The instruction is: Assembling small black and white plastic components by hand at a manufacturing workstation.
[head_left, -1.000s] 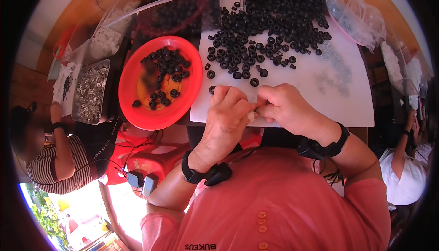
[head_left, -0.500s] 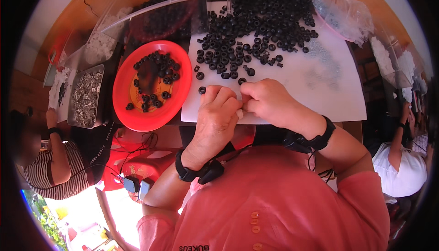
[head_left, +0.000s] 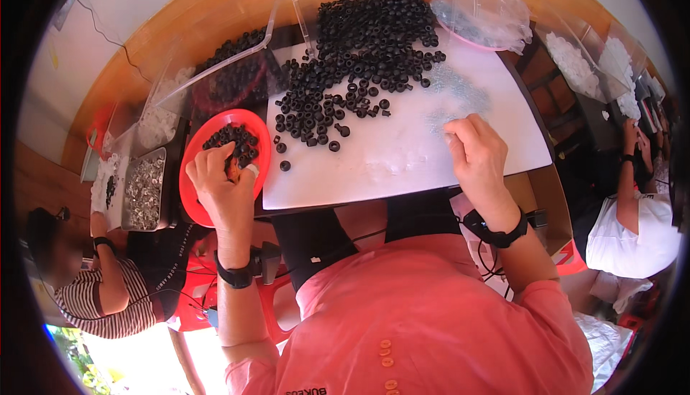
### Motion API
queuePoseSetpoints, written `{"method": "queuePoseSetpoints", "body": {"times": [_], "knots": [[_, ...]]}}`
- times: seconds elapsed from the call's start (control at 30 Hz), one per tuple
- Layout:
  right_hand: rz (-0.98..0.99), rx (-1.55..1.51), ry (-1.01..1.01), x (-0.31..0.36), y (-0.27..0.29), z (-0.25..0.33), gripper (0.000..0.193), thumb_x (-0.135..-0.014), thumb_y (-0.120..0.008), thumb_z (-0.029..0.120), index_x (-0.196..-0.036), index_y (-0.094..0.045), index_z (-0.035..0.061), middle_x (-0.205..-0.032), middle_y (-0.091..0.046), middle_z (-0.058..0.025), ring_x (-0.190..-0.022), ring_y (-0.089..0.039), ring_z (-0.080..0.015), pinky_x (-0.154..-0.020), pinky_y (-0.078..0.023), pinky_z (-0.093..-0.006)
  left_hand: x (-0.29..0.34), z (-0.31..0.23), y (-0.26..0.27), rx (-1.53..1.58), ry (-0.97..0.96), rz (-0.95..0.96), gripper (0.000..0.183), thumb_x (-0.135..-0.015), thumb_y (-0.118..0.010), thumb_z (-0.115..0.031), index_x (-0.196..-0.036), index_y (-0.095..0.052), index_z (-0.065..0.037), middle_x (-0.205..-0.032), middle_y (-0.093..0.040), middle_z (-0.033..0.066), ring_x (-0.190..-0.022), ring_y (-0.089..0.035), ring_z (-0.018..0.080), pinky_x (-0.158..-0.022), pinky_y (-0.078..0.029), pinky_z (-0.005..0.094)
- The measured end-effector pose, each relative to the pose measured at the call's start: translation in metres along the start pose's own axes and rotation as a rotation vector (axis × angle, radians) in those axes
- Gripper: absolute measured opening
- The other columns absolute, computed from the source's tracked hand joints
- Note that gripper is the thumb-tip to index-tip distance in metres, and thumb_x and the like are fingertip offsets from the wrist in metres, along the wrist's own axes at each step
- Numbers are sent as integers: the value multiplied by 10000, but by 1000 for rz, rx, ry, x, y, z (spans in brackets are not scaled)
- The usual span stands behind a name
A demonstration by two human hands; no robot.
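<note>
My left hand (head_left: 221, 188) hovers at the near right part of a red oval plate (head_left: 267, 152), its thumb and fingers curved but apart. Something white covers its thumb tip. Small black knob-like parts (head_left: 243, 143) lie on the plate beyond the fingers. My right hand (head_left: 480, 158) is at a scatter of tiny clear pieces (head_left: 460, 92) on the white board (head_left: 374, 172). Its thumb and forefinger are drawn together at the near edge of that scatter; anything between them is too small to make out.
A heap of black ring-like parts (head_left: 374, 32) covers the board's far side. Clear partitions (head_left: 215, 71) stand at the back left. A metal tray (head_left: 146, 190) of small metal pieces is left of the plate. A bagged bowl (head_left: 485, 17) stands far right. Other people sit on both sides.
My hands were together at the board's near edge and have parted. The left has moved left to the red plate, the right has gone right to the clear pieces. The view has shifted.
</note>
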State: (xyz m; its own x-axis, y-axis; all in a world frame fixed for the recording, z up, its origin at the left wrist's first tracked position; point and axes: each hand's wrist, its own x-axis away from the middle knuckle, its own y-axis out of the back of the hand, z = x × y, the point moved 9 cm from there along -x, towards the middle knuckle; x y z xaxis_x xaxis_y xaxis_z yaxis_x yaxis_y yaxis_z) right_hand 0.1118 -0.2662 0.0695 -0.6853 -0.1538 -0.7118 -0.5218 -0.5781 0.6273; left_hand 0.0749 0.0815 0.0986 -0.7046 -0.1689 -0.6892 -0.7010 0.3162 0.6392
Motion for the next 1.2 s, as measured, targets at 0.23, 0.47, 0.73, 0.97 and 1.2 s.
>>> {"method": "queuePoseSetpoints", "body": {"times": [0.23, 0.47, 0.73, 0.97, 1.2], "knots": [[85, 134, 142, 8, -16, -3, 196, -626, -674, -10, -790, -648, 92, -915, -548, -53, -932, -517, -271, -767, -387, -404, 28, -125, -75, 491, -308, 320, 244, -688, -716, 16, -926, -666, -6, -968, -610, 134, -912, -548, 329, -799, -465, 420], [8, 119, 49, 6, -8, -18, 175, -668, -687, -12, -807, -643, 84, -912, -556, -47, -939, -520, -272, -782, -376, -408, 24, -167, -129, 341, -350, 307, 164, -744, -648, 42, -902, -625, 5, -863, -568, 138, -839, -531, 346, -717, -463, 441], [-25, -478, -83, 6, -4, -13, 188, -761, -652, -63, -915, -650, 45, -830, -584, -75, -761, -588, -245, -664, -448, -336, 32, -163, -140, 526, -226, 426, 104, -827, -619, 27, -926, -636, 3, -843, -574, 82, -801, -551, 228, -675, -464, 344], [240, -1349, -436, 21, -50, -3, 88, -924, -624, -10, -1001, -666, -16, -910, -673, -32, -863, -650, -100, -777, -505, -242, 72, -142, -152, 1300, 657, 882, 144, -965, -613, -130, -990, -629, 11, -757, -604, 36, -626, -494, 88, -526, -363, 218], [251, -1401, -476, 20, -58, -4, 59, -917, -642, 1, -970, -642, -25, -862, -672, -39, -834, -642, -87, -770, -499, -223, 42, -134, -145, 1069, 417, 806, 167, -961, -625, -153, -924, -665, 6, -764, -602, 17, -639, -500, 90, -551, -390, 225]]}}
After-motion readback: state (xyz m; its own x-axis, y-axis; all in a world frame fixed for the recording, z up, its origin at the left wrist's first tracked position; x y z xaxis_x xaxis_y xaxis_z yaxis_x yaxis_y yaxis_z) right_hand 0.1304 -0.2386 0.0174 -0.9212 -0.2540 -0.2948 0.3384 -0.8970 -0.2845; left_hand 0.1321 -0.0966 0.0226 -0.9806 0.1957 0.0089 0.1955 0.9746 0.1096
